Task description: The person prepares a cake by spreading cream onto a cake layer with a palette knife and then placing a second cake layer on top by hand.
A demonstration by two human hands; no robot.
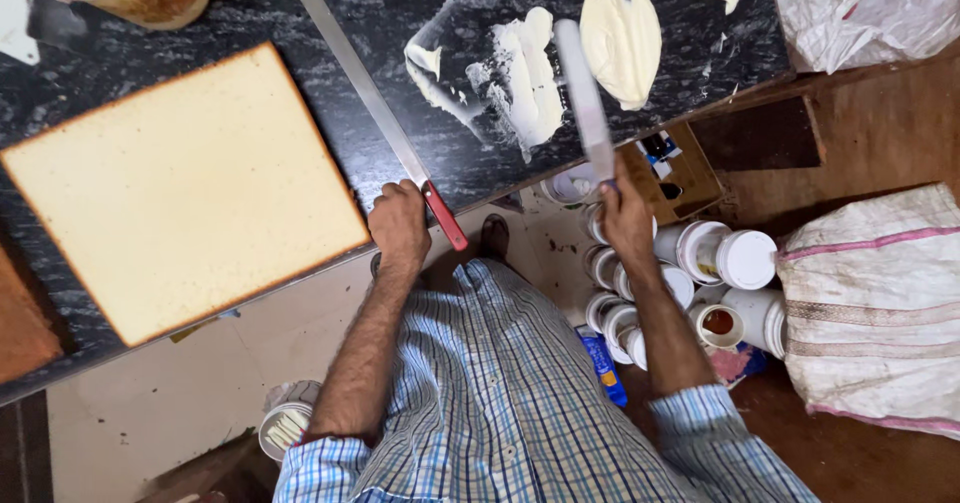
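Two grips clench: left hand (398, 225) on red-handled knife (372, 103); right hand (627, 218) on palette knife (585, 98); white jars (745, 259) below.

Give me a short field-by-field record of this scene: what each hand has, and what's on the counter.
Left hand: grips the red handle of a long knife lying across the counter.
Right hand: holds a palette knife, blade over the cream.
Counter: dark stone, smeared white.
Cream: pale mound near the blade tip.
Sponge cake: square slab, brown edges, bare top.
Floor: white-lidded jars, sacks.
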